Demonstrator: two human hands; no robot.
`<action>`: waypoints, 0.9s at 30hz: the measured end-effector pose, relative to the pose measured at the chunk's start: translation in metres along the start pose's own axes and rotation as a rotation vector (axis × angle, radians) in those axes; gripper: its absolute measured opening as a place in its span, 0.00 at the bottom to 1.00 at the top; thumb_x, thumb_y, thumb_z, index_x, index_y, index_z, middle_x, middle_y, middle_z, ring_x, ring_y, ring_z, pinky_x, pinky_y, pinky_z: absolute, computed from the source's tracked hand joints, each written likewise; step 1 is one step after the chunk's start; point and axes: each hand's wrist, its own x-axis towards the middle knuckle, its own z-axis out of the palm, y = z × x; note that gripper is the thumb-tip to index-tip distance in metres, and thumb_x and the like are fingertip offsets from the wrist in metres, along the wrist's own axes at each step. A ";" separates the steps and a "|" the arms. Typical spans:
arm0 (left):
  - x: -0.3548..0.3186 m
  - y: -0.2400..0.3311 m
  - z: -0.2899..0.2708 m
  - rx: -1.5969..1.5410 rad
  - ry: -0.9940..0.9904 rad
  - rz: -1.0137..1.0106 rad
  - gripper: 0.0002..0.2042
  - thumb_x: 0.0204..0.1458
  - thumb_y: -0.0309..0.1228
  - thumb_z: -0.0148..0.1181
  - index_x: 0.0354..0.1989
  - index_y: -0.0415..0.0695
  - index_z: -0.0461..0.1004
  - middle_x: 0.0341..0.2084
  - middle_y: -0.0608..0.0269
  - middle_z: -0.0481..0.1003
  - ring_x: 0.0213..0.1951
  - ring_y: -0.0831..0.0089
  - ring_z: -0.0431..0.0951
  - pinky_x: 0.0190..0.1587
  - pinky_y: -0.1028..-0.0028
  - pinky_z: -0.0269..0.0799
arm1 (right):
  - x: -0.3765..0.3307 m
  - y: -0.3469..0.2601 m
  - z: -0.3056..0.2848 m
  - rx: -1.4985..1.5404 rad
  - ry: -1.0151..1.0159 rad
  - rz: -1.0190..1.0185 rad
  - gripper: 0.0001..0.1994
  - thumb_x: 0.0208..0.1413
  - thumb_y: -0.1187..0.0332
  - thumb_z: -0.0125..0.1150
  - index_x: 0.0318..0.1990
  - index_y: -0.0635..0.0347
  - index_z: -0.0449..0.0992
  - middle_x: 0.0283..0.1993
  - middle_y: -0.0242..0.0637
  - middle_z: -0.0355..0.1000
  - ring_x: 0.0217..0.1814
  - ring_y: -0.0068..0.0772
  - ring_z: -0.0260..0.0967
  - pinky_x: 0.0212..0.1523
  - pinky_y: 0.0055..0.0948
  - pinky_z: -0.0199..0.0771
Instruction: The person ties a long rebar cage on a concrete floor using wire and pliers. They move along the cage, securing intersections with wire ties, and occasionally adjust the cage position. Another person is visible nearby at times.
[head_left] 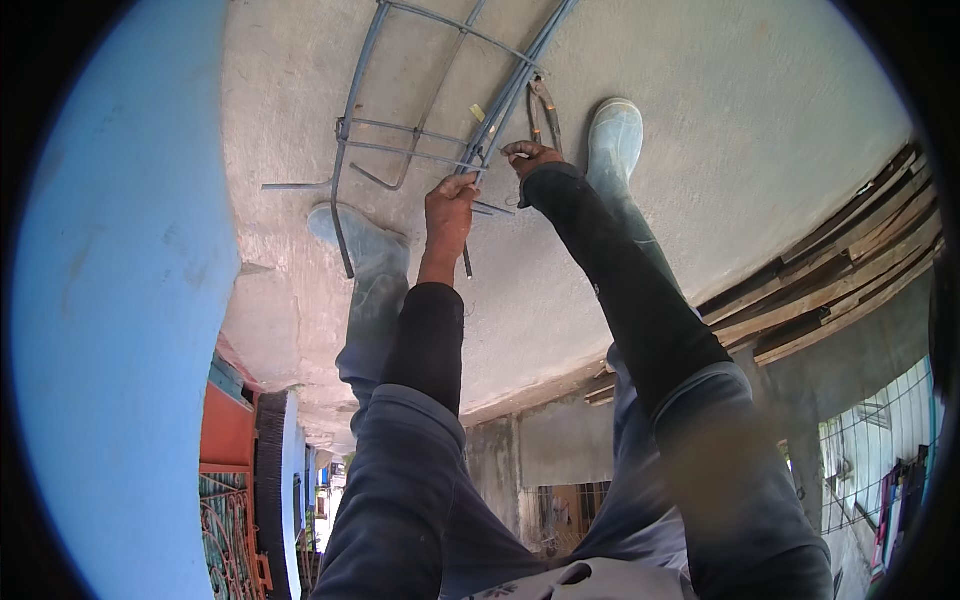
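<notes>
A rebar cage (405,135) of long bars and thin bent stirrups lies on the concrete floor ahead of me. My left hand (450,215) is closed at its near right corner, thumb and fingers pinching the rebar where a stirrup meets the long bars. Just right of that joint, my right hand (533,158) is held in a pinch. Whatever is between those fingertips is too small to make out. A pair of pincers (545,112) with dark, worn handles lies beyond the right hand, close to the bars.
My rubber boots (614,140) stand either side of the work, the left one by the bent bar ends. A light blue wall (120,260) rises at the left. Stacked wooden planks (830,260) lie at the right, and an orange gate (228,430) shows at lower left.
</notes>
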 end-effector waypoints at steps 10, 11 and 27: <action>0.004 0.009 0.001 -0.094 -0.161 -0.046 0.18 0.51 0.23 0.58 0.52 0.40 0.68 0.36 0.60 0.77 0.37 0.76 0.74 0.40 0.76 0.65 | 0.004 0.003 -0.009 -0.059 -0.093 -0.060 0.08 0.57 0.70 0.56 0.41 0.49 0.80 0.24 0.27 0.69 0.22 0.18 0.61 0.27 0.24 0.66; 0.003 0.010 0.001 -0.076 -0.124 -0.054 0.18 0.51 0.23 0.58 0.52 0.41 0.68 0.36 0.60 0.77 0.37 0.77 0.74 0.40 0.75 0.65 | 0.004 0.002 -0.007 -0.043 -0.106 -0.071 0.08 0.57 0.70 0.56 0.41 0.50 0.80 0.24 0.26 0.69 0.22 0.17 0.60 0.26 0.23 0.65; 0.000 0.020 0.015 -0.149 -0.063 -0.069 0.13 0.55 0.26 0.56 0.49 0.48 0.74 0.38 0.66 0.78 0.37 0.78 0.72 0.41 0.75 0.63 | 0.024 0.009 0.008 0.240 -0.212 0.085 0.08 0.53 0.75 0.58 0.39 0.51 0.80 0.26 0.18 0.68 0.22 0.12 0.56 0.23 0.16 0.55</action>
